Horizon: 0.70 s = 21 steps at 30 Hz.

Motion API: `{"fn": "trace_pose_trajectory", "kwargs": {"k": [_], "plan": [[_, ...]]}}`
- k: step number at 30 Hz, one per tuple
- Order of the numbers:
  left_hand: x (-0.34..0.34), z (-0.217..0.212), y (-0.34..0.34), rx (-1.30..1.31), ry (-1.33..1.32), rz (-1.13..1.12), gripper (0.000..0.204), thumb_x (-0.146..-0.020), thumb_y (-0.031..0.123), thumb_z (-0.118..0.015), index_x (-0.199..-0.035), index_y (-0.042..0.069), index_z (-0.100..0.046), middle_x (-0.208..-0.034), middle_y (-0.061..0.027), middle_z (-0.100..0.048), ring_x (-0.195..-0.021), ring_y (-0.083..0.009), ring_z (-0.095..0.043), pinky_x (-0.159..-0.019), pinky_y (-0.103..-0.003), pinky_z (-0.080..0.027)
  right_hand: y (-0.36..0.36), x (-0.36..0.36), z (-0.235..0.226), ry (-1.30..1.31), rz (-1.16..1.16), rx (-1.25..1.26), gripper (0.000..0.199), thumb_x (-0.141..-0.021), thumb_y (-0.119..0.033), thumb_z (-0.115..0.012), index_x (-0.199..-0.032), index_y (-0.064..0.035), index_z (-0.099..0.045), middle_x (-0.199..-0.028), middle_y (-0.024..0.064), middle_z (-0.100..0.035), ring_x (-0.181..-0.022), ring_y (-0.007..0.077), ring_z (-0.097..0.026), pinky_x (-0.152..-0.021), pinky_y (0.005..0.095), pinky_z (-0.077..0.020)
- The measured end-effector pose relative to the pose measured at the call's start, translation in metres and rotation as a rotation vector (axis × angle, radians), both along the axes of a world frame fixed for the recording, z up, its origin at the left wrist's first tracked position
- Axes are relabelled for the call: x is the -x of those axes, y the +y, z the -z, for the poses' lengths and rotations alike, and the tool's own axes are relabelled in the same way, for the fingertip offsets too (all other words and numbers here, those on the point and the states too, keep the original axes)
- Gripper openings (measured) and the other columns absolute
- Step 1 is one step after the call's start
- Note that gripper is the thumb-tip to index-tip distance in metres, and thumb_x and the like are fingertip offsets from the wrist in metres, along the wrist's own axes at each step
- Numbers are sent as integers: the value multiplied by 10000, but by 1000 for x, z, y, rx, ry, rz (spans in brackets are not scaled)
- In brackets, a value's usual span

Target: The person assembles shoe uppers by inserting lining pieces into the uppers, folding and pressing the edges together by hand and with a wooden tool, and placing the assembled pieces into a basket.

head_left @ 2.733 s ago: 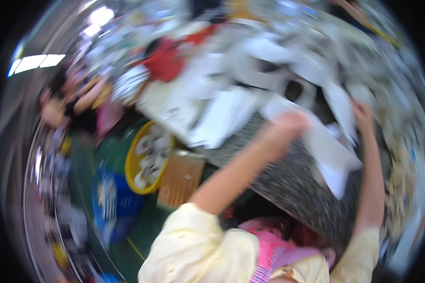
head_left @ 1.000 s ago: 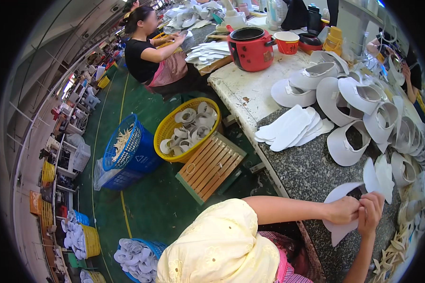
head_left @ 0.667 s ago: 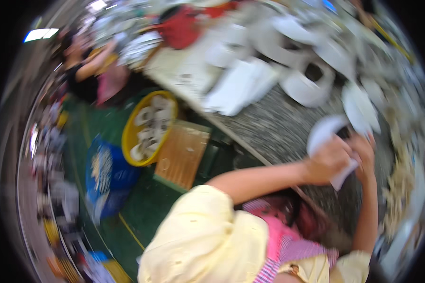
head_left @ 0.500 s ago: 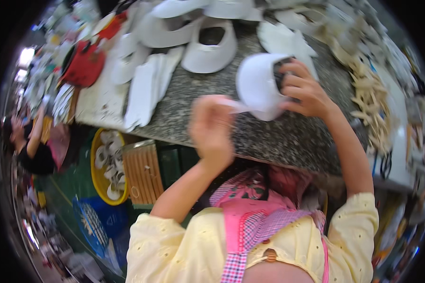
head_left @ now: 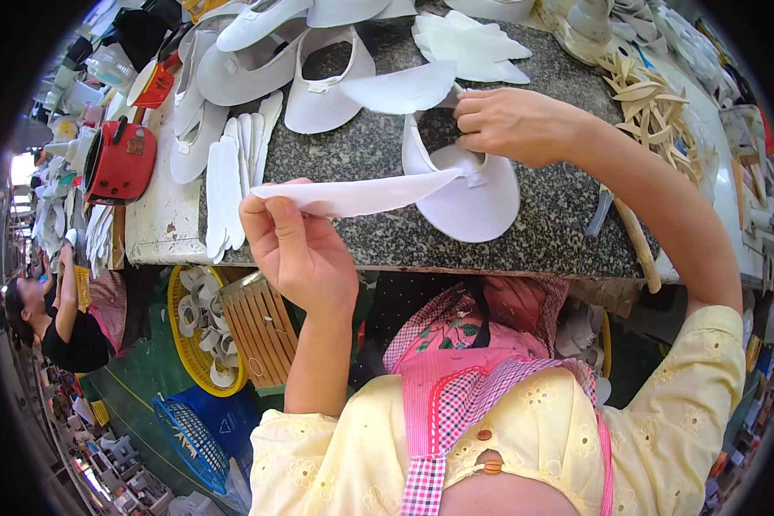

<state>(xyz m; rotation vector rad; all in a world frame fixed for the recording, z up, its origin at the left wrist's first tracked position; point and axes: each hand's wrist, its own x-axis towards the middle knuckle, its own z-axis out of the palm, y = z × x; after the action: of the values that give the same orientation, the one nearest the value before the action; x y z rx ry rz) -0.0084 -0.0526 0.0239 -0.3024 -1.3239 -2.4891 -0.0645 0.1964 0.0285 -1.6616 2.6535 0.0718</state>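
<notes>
In front of me is a white piece (head_left: 477, 211) with a round opening and a broad rounded front; it looks like a shoe upper. My right hand (head_left: 516, 126) is closed on the far right side of its rim. Between the thumb and fingers of my left hand (head_left: 297, 249), I pinch one end of a long white strip (head_left: 361, 196). The strip stretches right, and its pointed end meets a small tab on the upper. A white half-oval piece (head_left: 404, 89) overlaps the upper's far edge. Whether it is attached, I cannot tell.
Similar white uppers (head_left: 331, 116) crowd the far left of the stone tabletop (head_left: 568, 224), beside stacked strips (head_left: 224, 198). Farther right lie flat white pieces (head_left: 469, 47) and curved beige pieces (head_left: 654, 107). A red container (head_left: 120, 163) stands left. Below are a yellow basket (head_left: 181, 331) and another person (head_left: 69, 322).
My left hand has moved left and the strip now stretches out straight. The upper has turned, its rounded front now toward me, and my right hand has shifted to its far side.
</notes>
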Motion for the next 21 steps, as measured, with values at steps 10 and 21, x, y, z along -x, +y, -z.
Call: {"fn": "trace_pose_trajectory", "kwargs": {"k": [10,21], "plan": [[4,21,-3,80,-97,98,72,-888,124,-455,-905,58,-477,-828,-58,-554,-773,-109,-526,-708,-240,-420,-9,-51,-3,35,364,-270,235,-555,-3,-584,-790,2,-590,-794,86,-555,-908,240,-496,-998,370,-292],[-28,25,25,297,-185,514,111,-835,39,-518,-936,-2,-538,-873,-53,-567,-732,-104,-535,-653,-212,-418,-22,-159,21,-949,916,1668,87,-780,26,-541,-864,26,-560,-711,72,-578,-616,108,-565,-583,212,-458]]}}
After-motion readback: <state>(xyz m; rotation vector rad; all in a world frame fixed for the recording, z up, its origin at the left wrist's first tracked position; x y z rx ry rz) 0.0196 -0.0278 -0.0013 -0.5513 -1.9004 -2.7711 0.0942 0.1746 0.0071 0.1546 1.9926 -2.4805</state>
